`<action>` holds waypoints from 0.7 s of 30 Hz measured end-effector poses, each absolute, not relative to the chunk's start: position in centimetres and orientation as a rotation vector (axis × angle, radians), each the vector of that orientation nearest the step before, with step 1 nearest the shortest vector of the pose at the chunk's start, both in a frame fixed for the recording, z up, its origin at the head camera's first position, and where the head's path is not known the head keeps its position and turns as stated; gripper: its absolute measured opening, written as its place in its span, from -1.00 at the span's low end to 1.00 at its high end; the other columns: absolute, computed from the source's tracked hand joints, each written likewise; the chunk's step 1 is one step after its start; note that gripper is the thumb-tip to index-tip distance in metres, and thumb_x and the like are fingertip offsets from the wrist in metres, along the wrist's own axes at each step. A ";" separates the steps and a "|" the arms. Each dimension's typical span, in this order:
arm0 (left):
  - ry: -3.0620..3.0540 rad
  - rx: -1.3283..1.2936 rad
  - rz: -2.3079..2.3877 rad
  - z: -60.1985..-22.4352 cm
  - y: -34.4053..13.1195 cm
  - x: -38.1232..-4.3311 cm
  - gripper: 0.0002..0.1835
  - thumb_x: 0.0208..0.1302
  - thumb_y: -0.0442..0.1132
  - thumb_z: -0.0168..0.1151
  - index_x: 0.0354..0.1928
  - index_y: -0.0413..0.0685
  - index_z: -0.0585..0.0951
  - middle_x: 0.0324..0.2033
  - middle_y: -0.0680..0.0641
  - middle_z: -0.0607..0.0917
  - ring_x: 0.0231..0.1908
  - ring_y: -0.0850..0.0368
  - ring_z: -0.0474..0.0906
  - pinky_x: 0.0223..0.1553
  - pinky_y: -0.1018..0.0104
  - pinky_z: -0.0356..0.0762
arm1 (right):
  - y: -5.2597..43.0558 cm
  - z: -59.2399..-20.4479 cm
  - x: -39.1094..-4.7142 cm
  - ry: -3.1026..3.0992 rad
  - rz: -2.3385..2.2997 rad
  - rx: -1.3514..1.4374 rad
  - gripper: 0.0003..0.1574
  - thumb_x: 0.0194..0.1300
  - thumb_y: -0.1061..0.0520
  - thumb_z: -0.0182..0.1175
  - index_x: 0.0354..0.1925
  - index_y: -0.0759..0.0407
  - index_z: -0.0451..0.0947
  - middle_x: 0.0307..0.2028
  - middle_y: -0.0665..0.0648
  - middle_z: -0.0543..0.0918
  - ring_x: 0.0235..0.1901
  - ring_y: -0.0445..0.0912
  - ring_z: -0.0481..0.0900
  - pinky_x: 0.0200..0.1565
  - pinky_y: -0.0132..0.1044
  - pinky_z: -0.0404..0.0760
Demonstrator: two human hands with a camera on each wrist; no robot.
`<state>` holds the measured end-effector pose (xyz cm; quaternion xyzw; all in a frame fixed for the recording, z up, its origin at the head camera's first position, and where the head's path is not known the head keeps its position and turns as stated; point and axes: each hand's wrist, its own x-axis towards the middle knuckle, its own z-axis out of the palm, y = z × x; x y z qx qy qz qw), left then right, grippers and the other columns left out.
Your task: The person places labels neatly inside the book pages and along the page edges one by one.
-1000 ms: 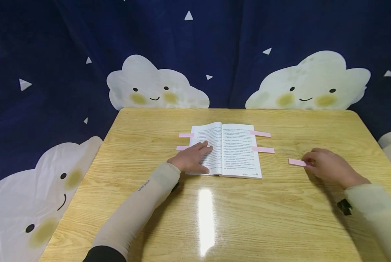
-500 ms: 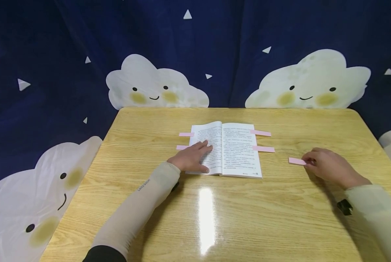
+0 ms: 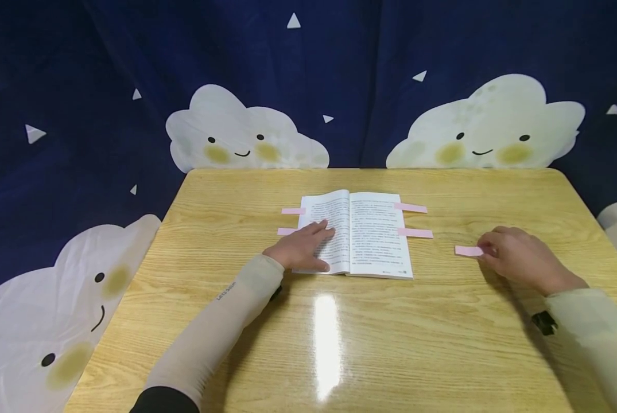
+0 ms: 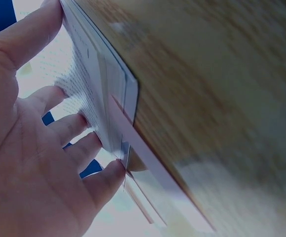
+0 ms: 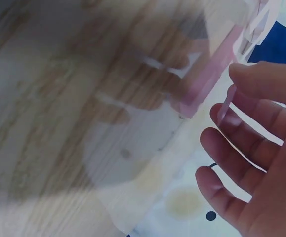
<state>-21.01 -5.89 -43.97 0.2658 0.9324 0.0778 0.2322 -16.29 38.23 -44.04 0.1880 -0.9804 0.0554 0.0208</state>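
An open book [image 3: 377, 241] with printed pages lies on the wooden table in the head view. My left hand [image 3: 300, 246] rests flat on its left page, fingers spread and thumb near the lower edge. To the right of the book is a small pad of pink sticky tabs [image 3: 465, 251]. My right hand [image 3: 520, 259] is at the pad's right end. In the right wrist view, thumb and index finger pinch the end of a thin pink sticky tab [image 5: 225, 107], bent up beside the pad, while the other fingers are loosely curled.
Pink tabs stick out from both page edges, such as one upper right tab [image 3: 414, 208] and one upper left tab [image 3: 290, 211]. A dark blue curtain [image 3: 360, 69] with cloud faces hangs behind the wooden table [image 3: 416, 344].
My right hand has lifted slightly and turned at the pad, its fingertips peeling at the tab's end. My left hand stays on the page.
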 end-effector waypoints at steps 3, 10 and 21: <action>2.564 0.726 0.217 -43.9 -5.9 -21.0 -0.04 0.29 0.20 0.27 0.59 0.26 -0.02 0.61 0.09 -0.16 0.61 0.06 -0.18 0.56 0.08 0.06 | 38.1 -43.7 -16.5 -3.116 0.273 0.540 -0.77 0.18 0.17 0.34 -0.20 0.28 0.65 -0.45 0.03 0.62 -0.49 -0.15 0.42 -0.44 -0.24 0.42; 2.562 0.724 0.228 -43.8 -5.9 -21.0 -0.03 0.28 0.19 0.28 0.59 0.26 -0.01 0.61 0.08 -0.15 0.61 0.05 -0.18 0.56 0.07 0.05 | 37.8 -43.0 -17.1 -3.291 0.597 0.395 -0.63 0.36 0.06 0.23 -0.03 0.32 0.60 -0.37 0.10 0.66 -0.48 -0.16 0.42 -0.43 -0.32 0.36; 2.558 0.732 0.227 -43.9 -5.9 -21.0 -0.03 0.28 0.20 0.28 0.59 0.26 -0.02 0.61 0.08 -0.16 0.61 0.06 -0.19 0.56 0.08 0.05 | 37.4 -42.6 -19.0 -3.479 0.990 0.152 -0.53 0.34 -0.02 0.24 -0.06 0.39 0.56 -0.46 0.04 0.63 -0.46 -0.14 0.48 -0.43 -0.28 0.47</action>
